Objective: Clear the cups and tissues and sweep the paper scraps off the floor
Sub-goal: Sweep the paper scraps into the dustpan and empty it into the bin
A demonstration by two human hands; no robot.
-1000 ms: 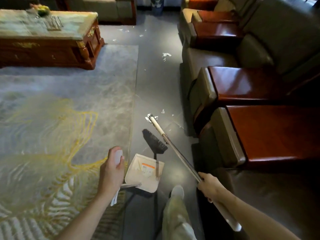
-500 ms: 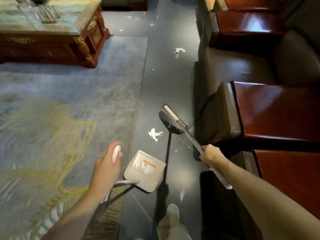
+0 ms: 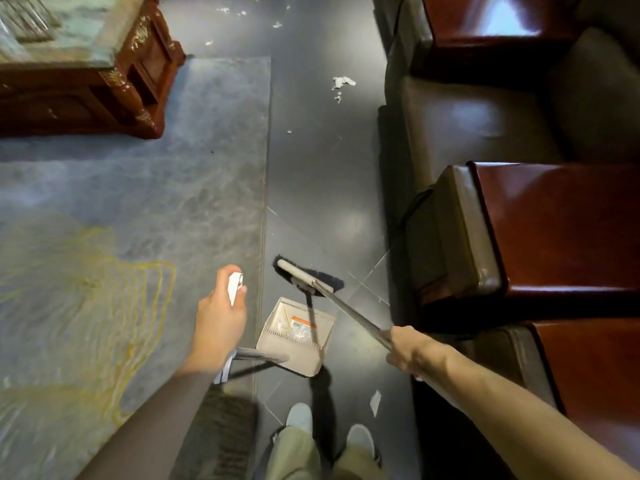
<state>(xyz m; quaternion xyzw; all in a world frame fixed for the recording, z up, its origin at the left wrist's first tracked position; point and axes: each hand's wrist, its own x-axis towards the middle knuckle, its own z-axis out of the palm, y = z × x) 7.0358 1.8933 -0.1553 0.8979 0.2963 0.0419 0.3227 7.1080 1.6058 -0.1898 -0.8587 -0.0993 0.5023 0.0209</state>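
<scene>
— How far along was the sweeping at that moment?

— Partway, I'd judge. Nearest the feet, one scrap (image 3: 375, 402) lay on the floor (image 3: 325, 188) just right of the shoes, unswept. Just ahead of it, the dustpan (image 3: 296, 336) sat on the floor with a few white bits inside, so some paper had been collected.

— And the hands?

— The left hand (image 3: 220, 322) was clenched round the dustpan's white handle. The right hand (image 3: 410, 351) was gripping the broom (image 3: 306, 277) shaft, with the brush head down just beyond the dustpan's mouth, close to it.

— What was left farther on?

— Quite a lot. A tiny speck (image 3: 288, 132) lay in the middle of the aisle between the rug (image 3: 138, 188) and the sofas (image 3: 485, 220). Beyond it a larger torn piece (image 3: 341, 83) sat near the sofa base, and more scraps (image 3: 242, 15) were scattered at the far end past the table (image 3: 79, 53).

— Cups and tissues?

— None showed anywhere. The table top was blurred, so I couldn't tell what remained on it, nor whether that part of the job was finished.
</scene>
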